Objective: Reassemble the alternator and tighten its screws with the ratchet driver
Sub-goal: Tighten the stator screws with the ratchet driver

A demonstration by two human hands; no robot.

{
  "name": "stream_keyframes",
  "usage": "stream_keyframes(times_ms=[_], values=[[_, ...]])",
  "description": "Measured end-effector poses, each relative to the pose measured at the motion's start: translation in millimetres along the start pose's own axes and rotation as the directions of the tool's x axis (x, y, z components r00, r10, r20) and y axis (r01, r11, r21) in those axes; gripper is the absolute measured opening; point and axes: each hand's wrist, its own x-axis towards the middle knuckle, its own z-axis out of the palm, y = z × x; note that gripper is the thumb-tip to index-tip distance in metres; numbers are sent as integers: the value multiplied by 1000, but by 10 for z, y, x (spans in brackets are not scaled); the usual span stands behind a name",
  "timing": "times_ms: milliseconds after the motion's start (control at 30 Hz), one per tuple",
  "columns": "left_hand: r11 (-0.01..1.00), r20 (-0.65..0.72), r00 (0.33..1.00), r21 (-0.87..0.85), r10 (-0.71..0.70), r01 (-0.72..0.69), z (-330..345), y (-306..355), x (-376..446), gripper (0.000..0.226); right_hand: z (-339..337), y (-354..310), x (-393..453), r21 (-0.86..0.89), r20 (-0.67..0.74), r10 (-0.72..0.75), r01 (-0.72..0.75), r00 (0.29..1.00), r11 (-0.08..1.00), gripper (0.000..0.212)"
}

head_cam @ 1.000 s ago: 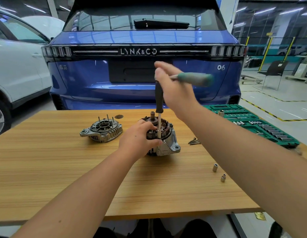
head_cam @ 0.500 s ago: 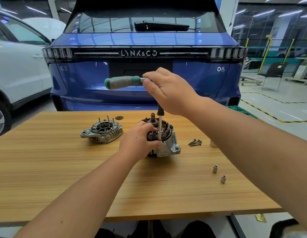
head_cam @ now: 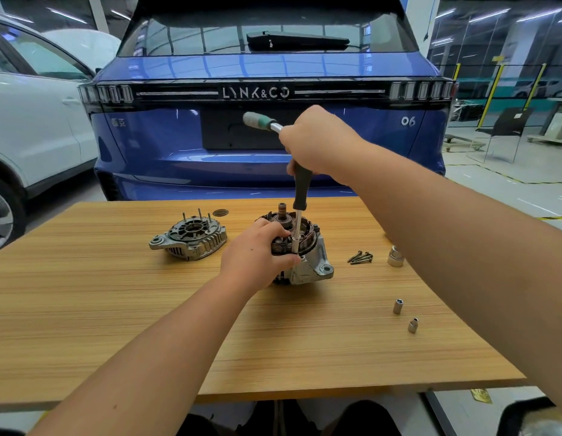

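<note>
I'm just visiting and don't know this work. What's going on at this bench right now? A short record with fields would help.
Setting: wooden table behind a parked blue car
Left hand: grips the alternator body, steadying it
Right hand: holds the ratchet driver, its shaft standing upright on the alternator's rim
Unfitted part: alternator end cover, lying left of the body
Loose hardware: screws and three sockets to the right
Stage: tightening a screw; cover not yet on

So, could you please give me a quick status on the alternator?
Left hand steadies alternator. Right hand grips ratchet driver, bit down at housing edge. Nothing blocking.
</note>
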Motion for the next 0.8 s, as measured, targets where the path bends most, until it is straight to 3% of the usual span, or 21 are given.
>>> stream_keyframes(times_ms=[67, 167, 300, 400, 433, 467, 500, 567, 600, 667, 733, 800], values=[[1000, -1, 1000, -1, -2, 2, 0, 0, -2, 53, -39, 24, -37, 359, 116, 171, -202, 978, 911, 20], [1000, 5, 1000, -4, -2, 2, -8, 1, 0, 54, -65, 149, -86, 716, 306, 194, -360, 932, 598, 15], [1000, 10, 1000, -6, -10, 10, -14, 7, -4, 53, 84, 313, -117, 896, 327, 88, -339, 941, 287, 13], [1000, 8, 1000, -4, -9, 9, -13, 21, -7, 53, 219, 351, -163, 963, 225, 71, -233, 972, 137, 17], [1000, 8, 1000, -6, -11, 11, -14, 25, -7, 53, 264, 360, -180, 978, 138, 63, -146, 988, 147, 15], [1000, 9, 1000, -8, -14, 14, -16, 26, -6, 53, 305, 372, -190, 973, 26, 51, -37, 998, 227, 10], [1000, 11, 1000, -11, -17, 17, -18, 29, -4, 53, 325, 387, -212, 917, -101, 16, 87, 995, 390, 11], [1000, 11, 1000, -16, -19, 19, -20, 29, -1, 52, 312, 450, -231, 509, -337, -222, 375, 915, 775, 21], [1000, 10, 1000, -19, -18, 18, -19, 30, 1, 51, 287, 496, -212, 220, -370, -410, 507, 834, 833, 24], [1000, 6, 1000, -21, -16, 16, -16, 28, -6, 51, 226, 533, -161, -170, -255, -657, 636, 709, 752, 26], [1000, -2, 1000, -20, -15, 14, -11, 23, -13, 51, 203, 505, -122, -303, -145, -676, 618, 722, 725, 30], [1000, -8, 1000, -18, -14, 14, -6, 25, -21, 51, 206, 474, -100, -324, -110, -627, 569, 771, 756, 37]])
